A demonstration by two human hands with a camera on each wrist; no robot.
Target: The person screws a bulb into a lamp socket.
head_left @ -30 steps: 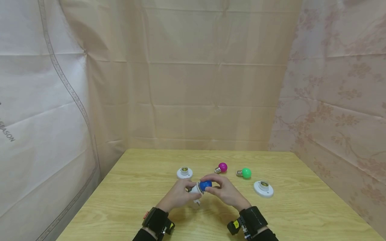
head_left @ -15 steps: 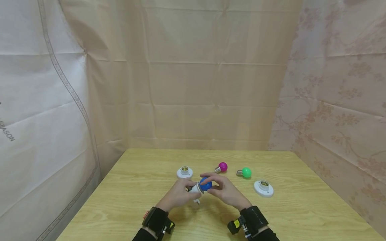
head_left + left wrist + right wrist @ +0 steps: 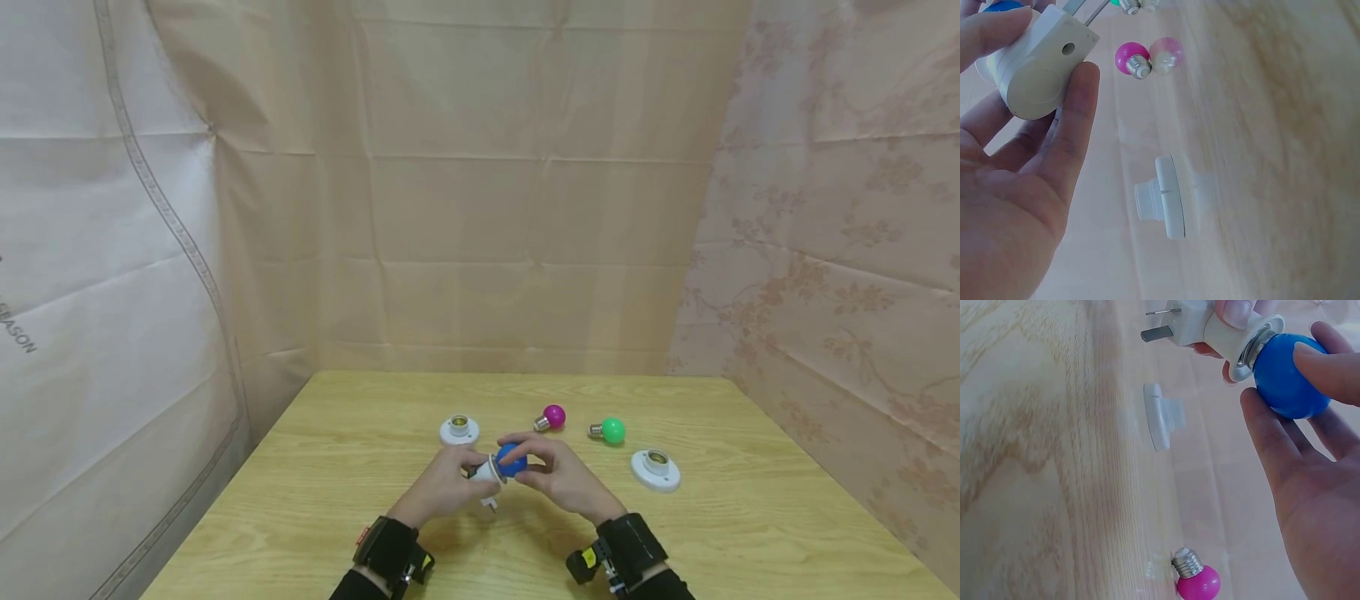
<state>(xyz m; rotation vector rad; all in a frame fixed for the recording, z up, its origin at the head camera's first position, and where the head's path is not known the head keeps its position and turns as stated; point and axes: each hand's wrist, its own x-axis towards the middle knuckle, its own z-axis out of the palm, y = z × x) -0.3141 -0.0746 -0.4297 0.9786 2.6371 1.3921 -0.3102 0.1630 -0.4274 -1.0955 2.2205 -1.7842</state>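
The left hand gripped a white socket; just beside it, the right hand held a blue bulb.

bulbs: 3 | round lampholders: 2 | plug-in lampholder: 1

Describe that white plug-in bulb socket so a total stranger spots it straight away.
Above the wood-grain table, find the person's left grip. It holds the white plug-in bulb socket, with the blue bulb at its mouth. Unlike the two round-based lamp holders on the table, this one has metal prongs.
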